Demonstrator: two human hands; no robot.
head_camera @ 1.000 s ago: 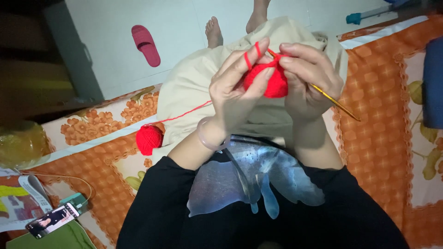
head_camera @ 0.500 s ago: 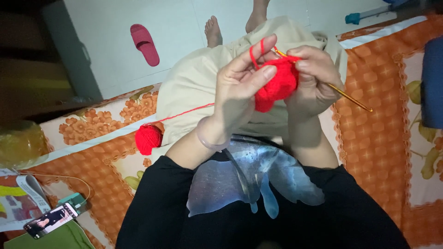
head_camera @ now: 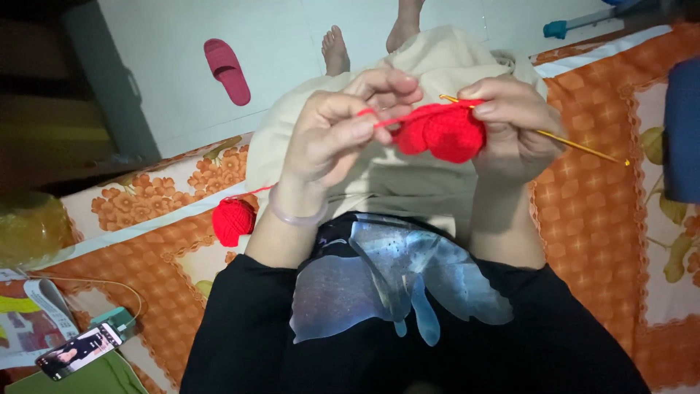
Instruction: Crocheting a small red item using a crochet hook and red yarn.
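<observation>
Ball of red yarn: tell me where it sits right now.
In the head view the ball of red yarn lies on the orange floral bedcover, just outside the left hand's wrist, beside the beige trouser leg, its strand running up towards that hand.

Both hands work close together above the lap, the left hand [head_camera: 339,131] and right hand [head_camera: 510,124] crowded by the red crochet piece [head_camera: 441,131] between them. A taut red strand [head_camera: 251,192] runs from the left hand down to the yarn ball [head_camera: 233,221], barring the way on that side. The golden hook [head_camera: 576,142] juts outward to the right. The orange patterned bedspread [head_camera: 598,219] lies open beyond it; a phone [head_camera: 80,349] and papers [head_camera: 29,328] clutter the near left corner.
</observation>
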